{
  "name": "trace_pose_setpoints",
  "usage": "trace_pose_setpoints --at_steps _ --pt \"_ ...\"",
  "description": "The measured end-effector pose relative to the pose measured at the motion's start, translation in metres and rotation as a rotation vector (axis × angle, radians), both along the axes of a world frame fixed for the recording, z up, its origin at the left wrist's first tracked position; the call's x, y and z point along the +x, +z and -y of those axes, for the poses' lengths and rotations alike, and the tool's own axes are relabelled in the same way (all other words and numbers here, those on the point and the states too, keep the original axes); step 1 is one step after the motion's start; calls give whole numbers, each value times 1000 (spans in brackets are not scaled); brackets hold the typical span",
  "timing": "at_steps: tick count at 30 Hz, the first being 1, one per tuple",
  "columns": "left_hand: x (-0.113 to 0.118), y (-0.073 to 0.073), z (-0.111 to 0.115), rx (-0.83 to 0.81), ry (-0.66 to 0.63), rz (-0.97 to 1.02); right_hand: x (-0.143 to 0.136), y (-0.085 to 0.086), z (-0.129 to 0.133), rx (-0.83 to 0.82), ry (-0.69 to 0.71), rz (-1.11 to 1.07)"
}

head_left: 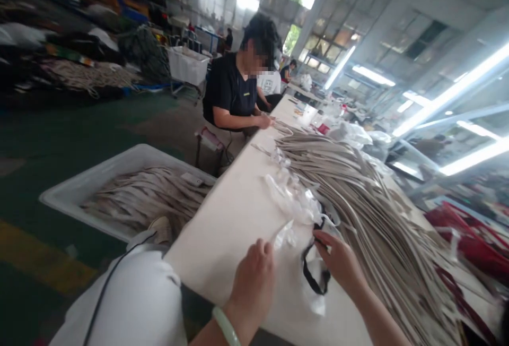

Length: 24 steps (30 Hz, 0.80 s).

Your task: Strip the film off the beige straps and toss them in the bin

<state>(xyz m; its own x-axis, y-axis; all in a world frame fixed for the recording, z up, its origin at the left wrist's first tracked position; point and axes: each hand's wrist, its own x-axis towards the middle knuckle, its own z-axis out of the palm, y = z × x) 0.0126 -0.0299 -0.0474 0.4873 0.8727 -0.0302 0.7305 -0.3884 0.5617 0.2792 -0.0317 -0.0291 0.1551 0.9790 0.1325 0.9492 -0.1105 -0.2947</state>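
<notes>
Black band (307, 273) sits over the near part of the pale table (222, 229), curved into a loop; whether its lower end rests on the surface or hangs just above is hard to tell. The right hand (341, 264) is the nearer, its grip narrow, thumb and fingertips seemingly pinching the band by its upper right side. From that grip the loop's longer direction runs back toward the wearer, slightly left. The left hand (254, 277) is apart from it on the left, fingers curled; whether they hold anything cannot be told. Clear plastic (300, 202) lies beyond the band, and beige straps (369, 229) stretch along the right.
</notes>
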Motion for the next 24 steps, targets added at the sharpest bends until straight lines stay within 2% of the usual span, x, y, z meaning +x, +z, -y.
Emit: trace_pose_setpoints --at_steps 3,5,8,11,13,15,17,18,22,24 --pt "3 -4 -16 112 113 -26 -19 -11 28 40 114 -100" --pt "7 -9 -22 92 68 -28 -37 -14 29 60 233 -134" --pt "8 -6 -28 -54 -32 78 -52 -18 3 51 413 -157" --pt "-6 12 -38 -193 -65 232 -52 -25 -39 -18 496 -182" --pt "-23 28 -46 -201 -28 351 -49 -29 -61 -38 491 -202" --pt "-41 42 -55 -172 66 475 -52 -27 -69 -19 485 -216" --pt "-56 52 -61 -181 121 506 -64 -17 -62 18 522 -266" --pt "-62 55 -62 -228 105 488 -73 -10 -54 36 558 -319" --pt "-73 59 -58 -463 -86 355 -122 21 -15 -8 722 -607" --pt "-76 60 -57 -490 -100 357 -146 25 -3 -26 729 -663"
